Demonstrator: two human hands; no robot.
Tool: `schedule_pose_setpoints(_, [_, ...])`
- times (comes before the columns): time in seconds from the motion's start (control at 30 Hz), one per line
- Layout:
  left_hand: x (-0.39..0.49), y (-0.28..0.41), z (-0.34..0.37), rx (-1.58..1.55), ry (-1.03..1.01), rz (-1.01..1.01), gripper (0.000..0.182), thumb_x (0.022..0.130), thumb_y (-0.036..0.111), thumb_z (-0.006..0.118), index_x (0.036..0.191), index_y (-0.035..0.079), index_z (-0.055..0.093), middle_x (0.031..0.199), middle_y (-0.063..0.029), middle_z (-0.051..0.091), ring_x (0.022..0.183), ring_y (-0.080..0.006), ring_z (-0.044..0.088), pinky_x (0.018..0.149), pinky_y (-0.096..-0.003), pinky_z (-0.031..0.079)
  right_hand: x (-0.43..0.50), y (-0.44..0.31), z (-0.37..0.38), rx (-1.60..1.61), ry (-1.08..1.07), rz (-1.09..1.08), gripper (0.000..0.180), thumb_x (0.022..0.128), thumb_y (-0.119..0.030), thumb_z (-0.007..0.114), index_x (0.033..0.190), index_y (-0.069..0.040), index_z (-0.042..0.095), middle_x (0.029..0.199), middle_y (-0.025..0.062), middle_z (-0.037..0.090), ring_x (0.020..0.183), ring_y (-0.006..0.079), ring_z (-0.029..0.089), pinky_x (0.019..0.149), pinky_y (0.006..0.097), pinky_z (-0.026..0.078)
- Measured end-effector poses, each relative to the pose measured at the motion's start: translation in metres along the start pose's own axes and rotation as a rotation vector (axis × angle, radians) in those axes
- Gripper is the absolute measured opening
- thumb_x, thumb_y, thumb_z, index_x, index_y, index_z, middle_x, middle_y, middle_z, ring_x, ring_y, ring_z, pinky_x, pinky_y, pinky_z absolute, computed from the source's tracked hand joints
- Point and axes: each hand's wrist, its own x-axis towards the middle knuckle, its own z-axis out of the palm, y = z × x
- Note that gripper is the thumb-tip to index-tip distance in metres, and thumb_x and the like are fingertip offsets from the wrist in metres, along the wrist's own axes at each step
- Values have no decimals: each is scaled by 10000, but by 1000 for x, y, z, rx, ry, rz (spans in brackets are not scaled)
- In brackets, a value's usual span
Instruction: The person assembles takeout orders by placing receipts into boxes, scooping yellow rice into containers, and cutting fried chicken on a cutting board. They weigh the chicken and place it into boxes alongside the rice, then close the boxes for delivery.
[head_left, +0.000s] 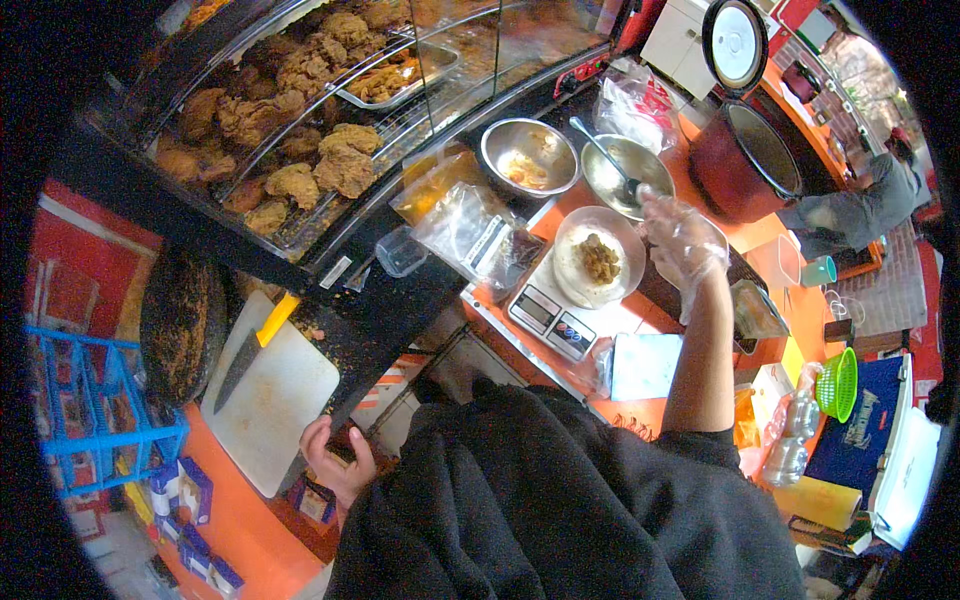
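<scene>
My right hand (686, 240), in a clear plastic glove, is above the orange table. Its fingertips are beside a metal bowl (615, 154) with a spoon (604, 150) in it; whether they grip anything is unclear. Just left of that hand, a translucent round bowl (566, 262) with a small heap of brown food (598, 259) rests on a white digital kitchen scale (551, 322). My left hand (337, 457) is bare and empty, fingers apart, close to the lower edge of a white cutting board (281, 397). A yellow-handled knife (251, 352) lies on the board.
A glass display case (457, 90) holds fried chicken (345, 161) at upper left. Another metal bowl (529, 157) has food scraps inside. A large reddish pot (739, 161) stands at the right with its lid up. Beyond it is another person (862, 195). A blue basket (105, 412) sits far left.
</scene>
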Motion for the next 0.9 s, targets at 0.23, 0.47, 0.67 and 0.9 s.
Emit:
schedule_pose_setpoints(0.23, [-3, 13, 4, 26, 32, 11, 390, 796, 58, 672, 1129, 17, 472, 1088, -188, 557, 990, -314, 552, 874, -406, 466, -11, 5, -6, -127, -59, -242, 331, 861, -28, 649, 1189, -22, 601, 948, 47, 626, 861, 140, 601, 766, 267, 505])
schedule_pose_setpoints(0.47, [-1, 22, 5, 62, -15, -6, 400, 788, 62, 676, 1126, 30, 465, 1079, -179, 563, 978, -309, 560, 889, -415, 457, -8, 38, 34, -679, 23, -249, 503, 731, -123, 729, 1210, -69, 584, 1096, 193, 661, 1055, 346, 627, 897, 419, 500])
schedule_pose_setpoints(0.67, [9, 19, 16, -54, -88, -1, 436, 762, 41, 685, 1136, 26, 461, 1107, -175, 546, 1005, -315, 552, 909, -417, 449, -10, 58, 81, -825, 73, -70, 938, 702, -350, 771, 1458, -62, 297, 1287, 266, 516, 1142, 379, 561, 967, 396, 469])
schedule_pose_setpoints(0.9, [34, 0, 40, -204, -162, 183, 436, 758, 15, 669, 1137, 19, 455, 1122, -172, 518, 998, -320, 557, 875, -409, 473, 43, 107, 100, -254, 91, -14, 326, 834, -234, 640, 1094, -41, 600, 1144, 221, 597, 1043, 316, 584, 871, 405, 469])
